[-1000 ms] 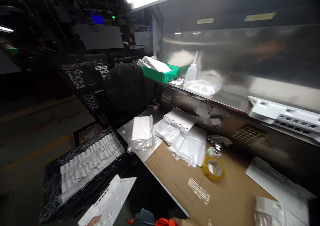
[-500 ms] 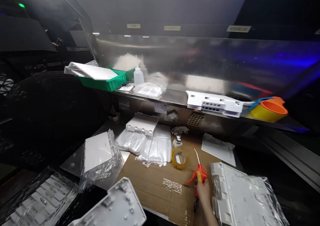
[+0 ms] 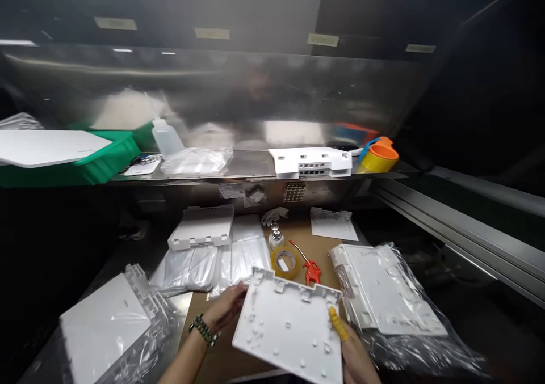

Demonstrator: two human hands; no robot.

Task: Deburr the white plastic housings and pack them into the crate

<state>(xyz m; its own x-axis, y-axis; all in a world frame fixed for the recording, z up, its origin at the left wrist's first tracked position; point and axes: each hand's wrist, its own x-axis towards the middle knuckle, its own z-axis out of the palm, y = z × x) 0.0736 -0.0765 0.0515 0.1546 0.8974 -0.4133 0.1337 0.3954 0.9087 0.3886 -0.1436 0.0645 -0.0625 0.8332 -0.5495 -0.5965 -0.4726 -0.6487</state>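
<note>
Over the cardboard [image 3: 222, 357] on the bench [image 3: 184, 311], a white plastic panel [image 3: 289, 328] is held tilted, its molded posts facing the camera. The right hand [image 3: 356, 354] grips its right edge; a yellow finger cot [image 3: 338, 323] covers the thumb, which lies against the panel's face, and the other fingers are hidden. The left hand [image 3: 227, 306] meets the left edge near the far corner, fingertips partly hidden, so whether they grip I cannot tell. Just beyond lie a roll of yellow tape [image 3: 276, 265] and a red air blow gun [image 3: 313, 272], with a metal-topped bottle [image 3: 276, 239] behind the tape. Farther left, clear plastic bags [image 3: 249, 253] lie beside and under a white plastic cover [image 3: 201, 225]. Bagged white panels [image 3: 394, 293] rest at the right. Along the shelf [image 3: 249, 165] above stand a green bin [image 3: 113, 160], a squeeze bottle [image 3: 167, 140] and a white slotted housing [image 3: 315, 160].
</note>
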